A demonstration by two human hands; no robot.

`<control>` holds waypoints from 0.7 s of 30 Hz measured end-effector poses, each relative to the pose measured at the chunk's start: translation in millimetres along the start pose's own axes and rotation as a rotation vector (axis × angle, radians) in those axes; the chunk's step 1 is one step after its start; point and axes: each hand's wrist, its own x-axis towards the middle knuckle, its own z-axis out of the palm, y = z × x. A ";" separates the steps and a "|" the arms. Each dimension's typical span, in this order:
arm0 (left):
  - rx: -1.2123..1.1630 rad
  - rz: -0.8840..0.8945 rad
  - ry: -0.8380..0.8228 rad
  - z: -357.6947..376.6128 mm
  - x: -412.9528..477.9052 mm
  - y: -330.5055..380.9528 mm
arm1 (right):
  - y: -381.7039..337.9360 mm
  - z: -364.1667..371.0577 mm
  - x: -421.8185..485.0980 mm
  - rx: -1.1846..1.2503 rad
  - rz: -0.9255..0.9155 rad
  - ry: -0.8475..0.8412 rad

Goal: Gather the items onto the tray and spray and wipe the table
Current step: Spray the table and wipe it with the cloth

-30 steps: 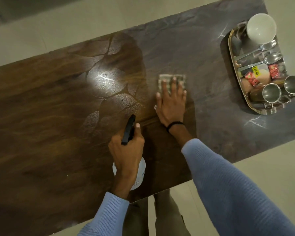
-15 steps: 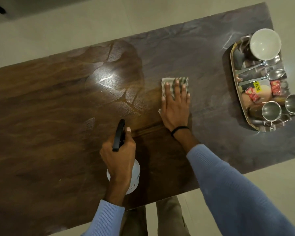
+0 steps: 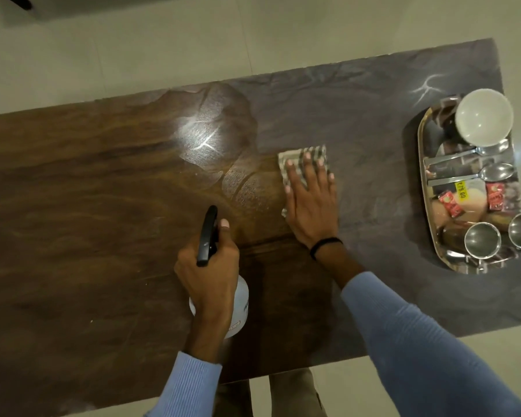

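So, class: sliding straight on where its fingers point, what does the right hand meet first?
Probably nothing: beyond the right hand and its cloth lies only table, up to the far edge.
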 end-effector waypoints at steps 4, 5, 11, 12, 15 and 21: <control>0.002 -0.019 0.032 6.1 -1.2 2.5 | -27.2 -2.4 71.4 0.015 0.161 0.067; 0.003 -0.018 0.036 8.2 -2.6 3.9 | -38.7 0.0 81.6 0.005 0.153 0.062; 0.006 -0.034 0.024 13.2 -5.1 10.7 | -46.5 8.9 33.8 -0.048 -0.318 -0.051; 0.007 -0.035 0.023 13.4 -3.9 12.3 | -33.4 7.4 25.6 -0.051 -0.323 -0.052; 0.002 -0.032 0.016 13.1 1.0 15.6 | 0.7 -4.1 25.3 -0.018 -0.196 -0.035; 0.000 -0.002 0.027 16.5 12.6 18.6 | -19.1 -23.6 124.7 -0.012 0.092 0.045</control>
